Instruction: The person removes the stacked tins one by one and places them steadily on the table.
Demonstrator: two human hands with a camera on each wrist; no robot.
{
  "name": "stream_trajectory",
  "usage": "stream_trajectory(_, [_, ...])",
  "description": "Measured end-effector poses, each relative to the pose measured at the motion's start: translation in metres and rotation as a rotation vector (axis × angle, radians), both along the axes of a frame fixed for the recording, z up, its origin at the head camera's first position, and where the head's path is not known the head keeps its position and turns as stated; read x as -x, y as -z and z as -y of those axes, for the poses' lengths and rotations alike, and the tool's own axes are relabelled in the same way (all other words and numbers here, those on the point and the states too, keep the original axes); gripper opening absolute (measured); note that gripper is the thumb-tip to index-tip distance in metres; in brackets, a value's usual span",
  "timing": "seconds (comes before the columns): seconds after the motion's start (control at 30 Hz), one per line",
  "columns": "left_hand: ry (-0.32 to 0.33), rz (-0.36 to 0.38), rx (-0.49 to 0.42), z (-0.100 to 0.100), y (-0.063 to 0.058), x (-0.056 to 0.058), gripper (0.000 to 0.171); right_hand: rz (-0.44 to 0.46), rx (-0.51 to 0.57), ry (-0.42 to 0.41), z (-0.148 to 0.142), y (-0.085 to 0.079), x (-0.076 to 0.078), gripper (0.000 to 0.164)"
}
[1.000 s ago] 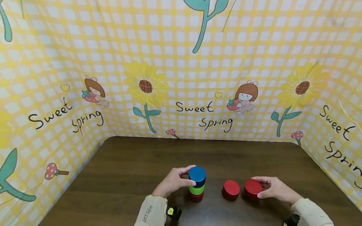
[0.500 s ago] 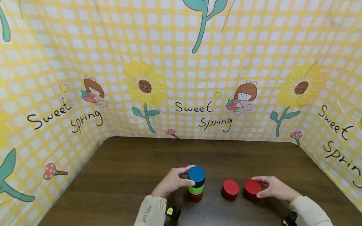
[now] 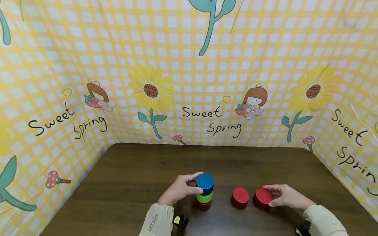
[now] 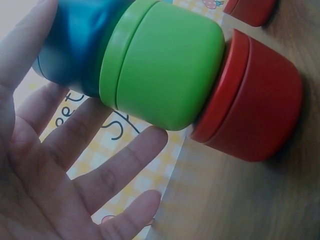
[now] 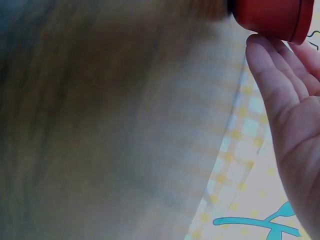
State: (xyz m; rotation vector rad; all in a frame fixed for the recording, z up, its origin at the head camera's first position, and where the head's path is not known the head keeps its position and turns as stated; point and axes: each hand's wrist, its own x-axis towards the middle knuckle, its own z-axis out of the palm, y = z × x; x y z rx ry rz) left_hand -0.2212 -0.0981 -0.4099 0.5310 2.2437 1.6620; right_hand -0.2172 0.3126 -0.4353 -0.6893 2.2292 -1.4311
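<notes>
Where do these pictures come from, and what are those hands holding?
No machine here, just a person's left hand and right hand. The wide picture is taken from the head; the close ones, from each wrist. On the brown table, a bottom red pot, a green pot and a top blue pot are stacked. Beside them stand a middle red pot and an outer red pot. The left hand grips the blue pot; the right hand, the outer red pot.

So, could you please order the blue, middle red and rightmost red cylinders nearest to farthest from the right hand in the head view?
1. Rightmost red cylinder: in the right hand.
2. Middle red cylinder: to its left.
3. Blue cylinder: farther left, stacked.
</notes>
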Motion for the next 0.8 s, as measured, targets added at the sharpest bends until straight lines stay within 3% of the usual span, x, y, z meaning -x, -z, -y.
stream_trajectory(0.23, [0.010, -0.015, -0.005, -0.001, -0.003, -0.003, 0.061, -0.071, 0.010, 0.046, 0.000, -0.006, 0.001, 0.057])
stream_trajectory(0.43, [0.018, -0.021, -0.008, 0.000, -0.003, -0.003, 0.062, -0.151, 0.031, 0.148, 0.007, -0.018, -0.003, 0.048])
stream_trajectory(0.53, [0.014, -0.036, -0.007, -0.001, -0.002, -0.003, 0.061, -0.195, 0.010, 0.242, 0.018, -0.024, -0.006, 0.047])
stream_trajectory(0.67, [0.007, -0.071, -0.002, -0.002, -0.001, -0.004, 0.060, -0.210, 0.038, 0.363, 0.037, -0.026, -0.011, 0.048])
stream_trajectory(0.8, [-0.006, -0.105, 0.024, -0.002, 0.000, -0.005, 0.060, -0.186, 0.094, 0.372, 0.054, -0.027, -0.013, 0.050])
